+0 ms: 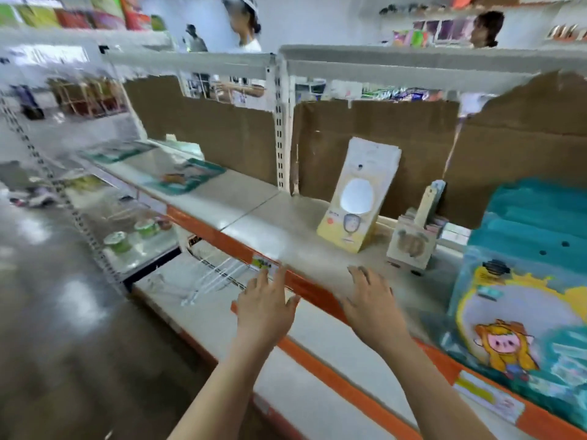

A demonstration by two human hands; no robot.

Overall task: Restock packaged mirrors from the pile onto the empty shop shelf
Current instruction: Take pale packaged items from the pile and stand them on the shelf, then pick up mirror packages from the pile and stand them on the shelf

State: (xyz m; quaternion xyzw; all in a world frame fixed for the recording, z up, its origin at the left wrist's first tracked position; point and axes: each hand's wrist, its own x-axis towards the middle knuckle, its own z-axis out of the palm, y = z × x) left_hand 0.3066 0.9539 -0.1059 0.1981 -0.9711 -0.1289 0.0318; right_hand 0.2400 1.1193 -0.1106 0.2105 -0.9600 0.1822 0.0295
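Packaged mirrors lie in a stacked pile at the right end of the middle shelf, with teal wrappers uppermost. The front pack shows a yellow sun-shaped frame and a cartoon pig figure. One cream-and-yellow boxed mirror stands apart from the pile, tilted back against the brown cardboard backing. Just to its right, a small printed carton holds upright cards.

Shelf surface: pale and flat, with an orange front strip. A yellow-green price label sits on that strip. Its print is too blurred to read, and the writing on the packs cannot be made out either.

Left hand: fingers straight and spread, holding nothing, in front of the orange strip.

Right hand: fingers spread, holding nothing, over the shelf's front edge, near the pile but not touching it.

Room: white slotted uprights carry the shelves. The floor is dark and glossy. Green-lidded tubs sit on a lower shelf to the left. People stand beyond the shelving.
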